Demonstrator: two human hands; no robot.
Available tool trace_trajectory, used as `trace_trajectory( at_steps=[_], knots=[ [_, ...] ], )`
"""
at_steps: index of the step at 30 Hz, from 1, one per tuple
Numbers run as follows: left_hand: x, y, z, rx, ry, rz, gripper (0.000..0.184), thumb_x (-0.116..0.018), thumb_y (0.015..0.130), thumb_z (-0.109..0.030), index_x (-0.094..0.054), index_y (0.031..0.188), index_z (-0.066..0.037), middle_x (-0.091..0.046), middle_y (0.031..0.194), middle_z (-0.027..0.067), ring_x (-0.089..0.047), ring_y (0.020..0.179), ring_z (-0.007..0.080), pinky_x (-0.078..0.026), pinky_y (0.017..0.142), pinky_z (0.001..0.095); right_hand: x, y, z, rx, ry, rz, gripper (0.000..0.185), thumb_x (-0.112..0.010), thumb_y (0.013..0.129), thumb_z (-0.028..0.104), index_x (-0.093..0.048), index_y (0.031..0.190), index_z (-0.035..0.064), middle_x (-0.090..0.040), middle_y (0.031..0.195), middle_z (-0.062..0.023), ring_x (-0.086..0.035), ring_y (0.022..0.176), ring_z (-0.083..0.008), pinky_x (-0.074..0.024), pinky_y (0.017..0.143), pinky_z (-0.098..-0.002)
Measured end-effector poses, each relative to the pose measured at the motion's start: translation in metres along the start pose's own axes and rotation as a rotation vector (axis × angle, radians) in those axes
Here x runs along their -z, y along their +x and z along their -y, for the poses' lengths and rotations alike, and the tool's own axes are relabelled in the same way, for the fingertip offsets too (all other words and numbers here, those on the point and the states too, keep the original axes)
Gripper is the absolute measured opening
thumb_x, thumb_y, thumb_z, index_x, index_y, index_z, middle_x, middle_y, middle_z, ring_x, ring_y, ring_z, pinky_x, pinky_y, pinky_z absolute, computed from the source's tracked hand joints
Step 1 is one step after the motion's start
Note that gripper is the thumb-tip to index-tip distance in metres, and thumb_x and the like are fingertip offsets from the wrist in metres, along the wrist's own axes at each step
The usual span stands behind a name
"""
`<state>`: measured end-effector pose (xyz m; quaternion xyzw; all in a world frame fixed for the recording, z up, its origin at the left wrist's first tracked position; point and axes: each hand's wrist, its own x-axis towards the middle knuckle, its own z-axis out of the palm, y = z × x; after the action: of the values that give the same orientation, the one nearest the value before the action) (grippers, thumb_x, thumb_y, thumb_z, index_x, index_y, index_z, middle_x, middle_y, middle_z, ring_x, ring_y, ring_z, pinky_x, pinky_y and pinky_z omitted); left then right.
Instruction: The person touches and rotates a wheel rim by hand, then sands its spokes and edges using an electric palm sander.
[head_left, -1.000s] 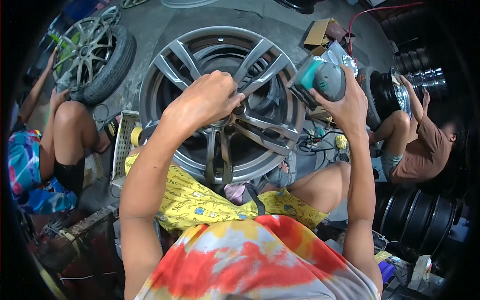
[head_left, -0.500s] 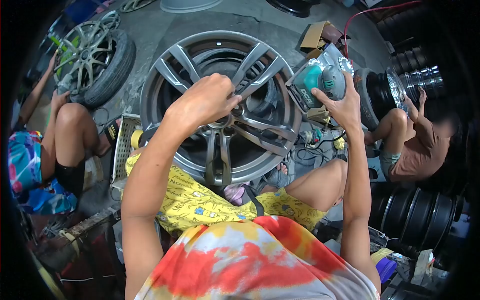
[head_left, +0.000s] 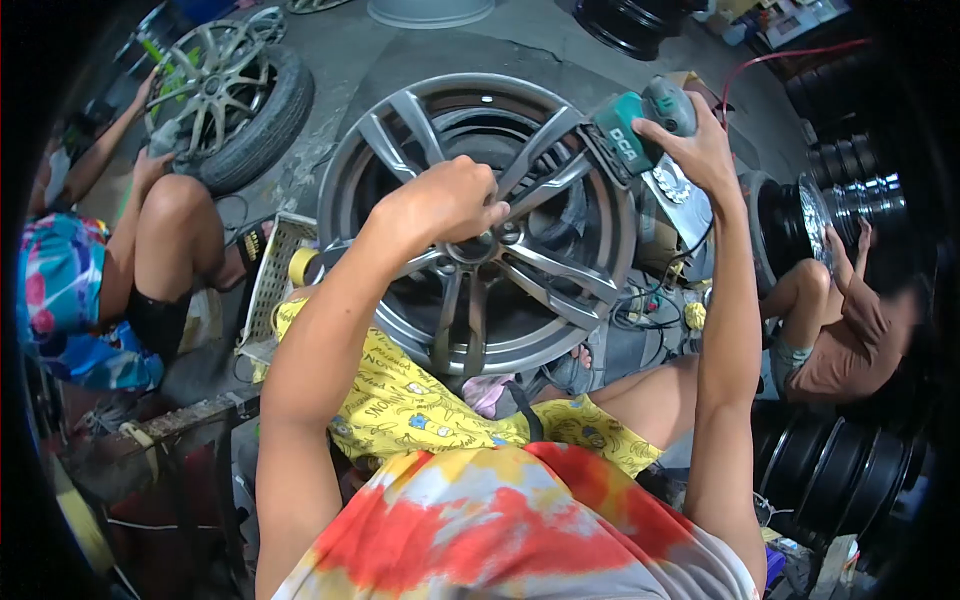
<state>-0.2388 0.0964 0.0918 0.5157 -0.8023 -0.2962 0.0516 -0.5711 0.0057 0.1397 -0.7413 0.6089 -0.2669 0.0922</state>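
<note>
A large grey alloy wheel [head_left: 345, 165] with paired spokes faces me, tilted in front of my knees. My left hand [head_left: 445, 200] is closed on it at a spoke beside the hub; the fingertips are hidden under the fist. In my right hand [head_left: 700, 145] is a teal and black power sander [head_left: 625, 132] marked DCA, gripped round its dark top. The sander is at the wheel's upper right rim; I cannot tell whether its pad touches the metal. Just below it, a silvery sheet [head_left: 685, 205] carries a pale round piece.
Left, a person's hands are at a spoked wheel [head_left: 212, 85] leaning on a tyre [head_left: 270, 125]. Right, another person [head_left: 850, 340] sits by a shiny black rim [head_left: 795, 215]. A crate [head_left: 280, 265], cables [head_left: 640, 310] and stacked rims [head_left: 840, 470] surround me.
The sander has moved off the silvery sheet, leftward to the alloy wheel's rim, and the sheet now shows below it. My left hand stays by the hub. The whole view has shifted slightly.
</note>
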Motion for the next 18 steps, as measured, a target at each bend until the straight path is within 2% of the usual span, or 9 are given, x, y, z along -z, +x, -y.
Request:
trace_trajectory(
  at_steps=[3,5,9,11,12,14,15,16,18],
  knots=[
    [0.007,0.001,0.041,0.093,0.024,-0.038,0.037,-0.067,0.1,-0.034,-0.079,0.107,0.0,-0.076,0.096,0.0272,-0.074,0.093,0.0431,-0.057,0.086,0.0492,0.001,-0.007,-0.009,0.046,0.024,-0.012,0.079,-0.092,0.075,0.052,-0.066,0.129,-0.0006,-0.075,0.114,-0.0197,-0.073,0.105,-0.0292,-0.0557,0.093,-0.0407],
    [0.02,-0.006,0.078,0.157,0.03,-0.094,0.041,-0.067,0.1,-0.038,-0.079,0.107,0.0,-0.076,0.096,0.0264,-0.075,0.093,0.0414,-0.057,0.086,0.0481,0.005,-0.016,-0.018,0.0,0.076,0.035,0.073,-0.092,0.078,0.047,-0.066,0.127,-0.0004,-0.075,0.113,-0.0168,-0.071,0.104,-0.025,-0.0546,0.094,-0.0385],
    [0.031,-0.024,0.19,0.356,-0.03,-0.219,0.047,-0.066,0.1,-0.044,-0.079,0.107,0.001,-0.078,0.092,0.0223,-0.076,0.089,0.0352,-0.057,0.084,0.0446,0.009,-0.042,-0.045,-0.054,0.149,0.044,0.076,-0.093,0.077,0.045,-0.065,0.128,-0.0025,-0.074,0.114,-0.0148,-0.07,0.105,-0.0225,-0.0524,0.097,-0.0362],
    [0.013,-0.036,0.251,0.485,0.088,-0.418,0.052,-0.065,0.101,-0.049,-0.079,0.105,0.001,-0.077,0.087,0.0185,-0.075,0.081,0.0281,-0.058,0.081,0.0421,0.005,-0.053,-0.071,-0.072,0.105,-0.026,0.08,-0.094,0.075,0.045,-0.064,0.131,-0.0037,-0.073,0.118,-0.0168,-0.069,0.108,-0.0239,-0.052,0.098,-0.0368],
    [0.005,-0.042,0.259,0.492,0.104,-0.421,0.052,-0.065,0.101,-0.049,-0.079,0.105,0.001,-0.077,0.087,0.0185,-0.075,0.081,0.0281,-0.058,0.081,0.0421,0.008,-0.061,-0.068,-0.069,0.122,-0.03,0.08,-0.094,0.075,0.045,-0.064,0.131,-0.0037,-0.073,0.118,-0.0168,-0.069,0.108,-0.0239,-0.052,0.098,-0.0368],
    [-0.006,-0.054,0.266,0.608,-0.034,-0.274,0.061,-0.063,0.102,-0.056,-0.078,0.105,0.003,-0.075,0.082,0.0155,-0.073,0.075,0.0239,-0.058,0.074,0.0405,0.016,-0.08,-0.064,-0.154,0.169,-0.05,0.087,-0.094,0.074,0.048,-0.062,0.134,-0.0065,-0.072,0.123,-0.0208,-0.068,0.113,-0.0259,-0.051,0.101,-0.0373],
    [-0.011,-0.058,0.267,0.604,-0.013,-0.263,0.061,-0.063,0.102,-0.056,-0.078,0.105,0.003,-0.075,0.082,0.0155,-0.073,0.075,0.0239,-0.058,0.074,0.0405,0.018,-0.085,-0.079,-0.133,0.06,-0.101,0.09,-0.094,0.072,0.05,-0.062,0.134,-0.0077,-0.071,0.124,-0.0229,-0.068,0.115,-0.028,-0.0506,0.102,-0.038],
    [-0.017,-0.06,0.264,0.611,-0.11,-0.224,0.065,-0.06,0.101,-0.06,-0.076,0.107,0.003,-0.076,0.085,0.0189,-0.075,0.078,0.0268,-0.059,0.075,0.0416,0.017,-0.089,-0.094,-0.067,-0.095,-0.194,0.09,-0.094,0.072,0.051,-0.063,0.133,-0.0073,-0.071,0.124,-0.0241,-0.069,0.114,-0.0291,-0.0508,0.103,-0.0377],
    [-0.02,-0.056,0.261,0.602,-0.203,-0.184,0.07,-0.057,0.101,-0.063,-0.075,0.11,0.003,-0.077,0.088,0.0224,-0.077,0.081,0.0297,-0.06,0.076,0.0427,0.033,-0.101,-0.108,-0.074,-0.109,-0.17,0.087,-0.094,0.072,0.05,-0.064,0.133,-0.0056,-0.072,0.122,-0.0225,-0.07,0.112,-0.0298,-0.0513,0.101,-0.038]
  ],
)
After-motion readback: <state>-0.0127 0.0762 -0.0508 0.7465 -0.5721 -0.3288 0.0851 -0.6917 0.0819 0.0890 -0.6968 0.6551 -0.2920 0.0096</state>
